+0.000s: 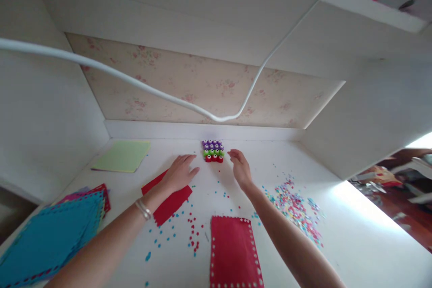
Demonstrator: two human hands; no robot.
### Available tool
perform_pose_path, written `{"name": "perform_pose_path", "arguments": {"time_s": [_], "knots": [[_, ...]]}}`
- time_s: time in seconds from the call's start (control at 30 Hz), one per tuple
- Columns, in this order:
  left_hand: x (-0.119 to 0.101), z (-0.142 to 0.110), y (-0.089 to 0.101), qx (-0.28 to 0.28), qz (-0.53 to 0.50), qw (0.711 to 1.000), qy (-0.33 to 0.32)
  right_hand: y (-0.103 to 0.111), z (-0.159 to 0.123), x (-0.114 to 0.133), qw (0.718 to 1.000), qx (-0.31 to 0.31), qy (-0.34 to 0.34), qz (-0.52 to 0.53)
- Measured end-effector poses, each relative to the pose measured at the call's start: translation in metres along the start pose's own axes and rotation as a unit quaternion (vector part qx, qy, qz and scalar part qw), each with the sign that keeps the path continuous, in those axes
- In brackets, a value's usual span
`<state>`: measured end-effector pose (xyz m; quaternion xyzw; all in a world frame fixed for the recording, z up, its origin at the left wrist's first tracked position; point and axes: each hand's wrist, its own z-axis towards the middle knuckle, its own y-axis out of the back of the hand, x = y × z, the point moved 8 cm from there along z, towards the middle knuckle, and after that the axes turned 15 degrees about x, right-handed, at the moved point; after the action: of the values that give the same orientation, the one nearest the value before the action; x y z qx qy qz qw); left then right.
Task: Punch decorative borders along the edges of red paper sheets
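Note:
Both my arms reach forward over a white desk [337, 243]. My left hand [180, 172] lies open, fingers stretched out, partly over a red paper sheet [168, 204]. My right hand [240, 166] hovers open, fingers loosely apart, just right of a small block of paper punches [213, 150] in purple, green and red rows near the back wall. Neither hand holds anything. A bracelet sits on my left wrist. In front of me lies a red sheet with punched holes along its edges [234, 254].
A green sheet [123, 156] lies at the back left. A stack of blue and red punched sheets [50, 238] sits at the front left. Colourful paper dots [297, 209] are scattered on the right and centre. A white cable [216, 117] hangs across overhead.

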<state>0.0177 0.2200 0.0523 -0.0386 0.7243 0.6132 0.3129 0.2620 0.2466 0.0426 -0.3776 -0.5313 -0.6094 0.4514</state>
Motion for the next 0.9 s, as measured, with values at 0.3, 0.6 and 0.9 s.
{"name": "perform_pose_path", "arguments": {"time_s": [0.3, 0.6, 0.9], "knots": [[-0.012, -0.16, -0.033, -0.048, -0.249, 0.966, 0.038, 0.047, -0.175, -0.012, 0.999, -0.036, -0.004, -0.037], [-0.017, -0.152, -0.049, 0.003, -0.256, 0.967, 0.018, 0.052, -0.168, -0.029, 0.995, -0.038, -0.05, -0.071], [-0.013, -0.15, -0.053, 0.018, -0.267, 0.963, 0.002, 0.049, -0.167, -0.029, 0.992, -0.026, -0.069, -0.105]]}}
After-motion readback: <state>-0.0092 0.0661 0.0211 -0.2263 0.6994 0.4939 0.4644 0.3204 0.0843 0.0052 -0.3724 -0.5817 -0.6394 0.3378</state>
